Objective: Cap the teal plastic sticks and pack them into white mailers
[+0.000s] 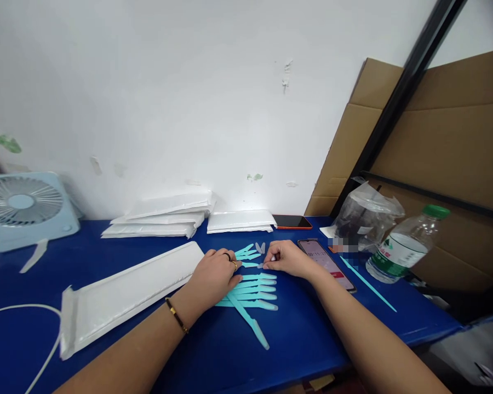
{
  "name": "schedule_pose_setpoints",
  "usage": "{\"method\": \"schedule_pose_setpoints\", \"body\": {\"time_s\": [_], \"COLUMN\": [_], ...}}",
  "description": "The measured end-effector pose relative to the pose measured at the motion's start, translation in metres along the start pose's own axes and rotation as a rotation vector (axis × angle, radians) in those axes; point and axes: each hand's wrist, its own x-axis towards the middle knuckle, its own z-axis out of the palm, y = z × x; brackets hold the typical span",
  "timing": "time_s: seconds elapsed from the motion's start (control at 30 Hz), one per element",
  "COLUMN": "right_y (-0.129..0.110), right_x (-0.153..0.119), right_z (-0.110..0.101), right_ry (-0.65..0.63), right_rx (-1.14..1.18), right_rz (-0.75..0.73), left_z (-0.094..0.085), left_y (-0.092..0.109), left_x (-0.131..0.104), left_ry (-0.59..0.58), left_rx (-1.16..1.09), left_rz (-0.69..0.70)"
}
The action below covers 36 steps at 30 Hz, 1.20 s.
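Note:
My left hand (218, 272), with rings and a bracelet, lies over the handles of several teal eyebrow razors. One eyebrow razor (250, 265) sticks out between its thumb and fingers. My right hand (288, 258) is closed in a pinch on a small clear blade cap (261, 266) at that razor's tip; the fingers partly hide it. Two loose clear caps (260, 248) lie just beyond. Below my left hand, a row of capped eyebrow razors (263, 289) points right, and another razor (250, 323) crosses them at a slant.
A long white padded mailer (131, 290) lies left, with stacked mailers (160, 216) against the wall. A fan (22, 208) stands far left. Rightward are a lit phone (332, 268), a teal stick (370, 284), a water bottle (406, 246) and a clear plastic container (361, 216).

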Motion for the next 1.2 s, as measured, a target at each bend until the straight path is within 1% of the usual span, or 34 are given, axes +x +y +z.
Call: {"method": "schedule_pose_setpoints", "body": {"time_s": [0.23, 0.3, 0.37, 0.43, 0.47, 0.5, 0.53, 0.63, 0.67, 0.73, 0.8, 0.87, 0.93, 1.07, 1.2], "right_y": [-0.005, -0.008, -0.011, -0.012, -0.01, -0.007, -0.003, 0.016, 0.023, 0.033, 0.036, 0.036, 0.033, 0.026, 0.015], "right_x": [0.006, 0.007, 0.006, 0.004, 0.002, 0.001, -0.001, -0.005, -0.006, -0.007, -0.005, -0.002, 0.0, -0.002, -0.003], "right_z": [0.013, 0.018, 0.019, 0.014, 0.009, 0.002, -0.005, -0.027, -0.032, -0.036, -0.034, -0.029, -0.027, -0.028, -0.025], "right_ry": [0.084, 0.078, 0.043, -0.023, -0.037, -0.025, 0.019, 0.227, 0.245, 0.193, 0.101, 0.043, 0.017, -0.013, 0.003], "right_rx": [0.012, 0.018, 0.027, 0.038, 0.038, 0.031, 0.013, -0.103, -0.142, -0.183, -0.189, -0.191, -0.19, -0.206, -0.304], "right_rz": [-0.021, -0.03, -0.061, -0.108, -0.12, -0.115, -0.09, 0.05, 0.084, 0.098, 0.036, -0.047, -0.068, 0.022, -0.041], "left_z": [-0.002, -0.004, -0.006, -0.008, -0.008, -0.007, -0.006, -0.002, 0.0, 0.002, 0.001, 0.0, -0.002, -0.004, -0.004], "left_y": [0.003, 0.004, 0.005, 0.004, 0.004, 0.004, 0.003, 0.002, 0.002, 0.002, 0.003, 0.004, 0.005, 0.006, 0.007], "left_x": [-0.002, -0.002, -0.003, -0.003, -0.003, -0.003, -0.003, -0.003, -0.003, -0.004, -0.004, -0.005, -0.006, -0.005, -0.005], "left_ry": [0.005, -0.004, -0.024, -0.045, -0.042, -0.032, -0.018, 0.022, 0.022, 0.01, -0.002, 0.0, 0.011, 0.009, 0.009], "left_rx": [-0.033, -0.073, -0.126, -0.174, -0.188, -0.194, -0.191, -0.138, -0.119, -0.095, -0.089, -0.092, -0.096, -0.11, -0.119], "left_rz": [0.048, 0.063, 0.071, 0.071, 0.062, 0.052, 0.043, 0.026, 0.03, 0.038, 0.05, 0.059, 0.061, 0.068, 0.06]}}
